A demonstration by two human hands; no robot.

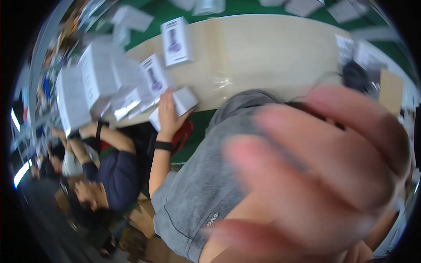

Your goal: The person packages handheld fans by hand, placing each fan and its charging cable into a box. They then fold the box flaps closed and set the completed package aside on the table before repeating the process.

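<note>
My left hand [169, 115], with a black band at its wrist, grips a small white carton [186, 100] at the table's near edge. Its fingers lie over the carton, partly hiding it. Very large and blurred, my right hand [320, 162] fills the right foreground close to the camera, fingers apart and slightly bent, with nothing visible in them. Just beyond my left hand lies a white box with a purple product picture [155, 78]. A similar printed box [176, 41] lies farther back on the tan tabletop [272, 52].
Larger white boxes [98, 74] crowd the table's left end, beside clear plastic wrapping [129, 105]. A dark round object with a cable [355, 76] sits at the right, near a brown cardboard piece [390, 92]. A co-worker in a dark shirt [120, 179] works to the left.
</note>
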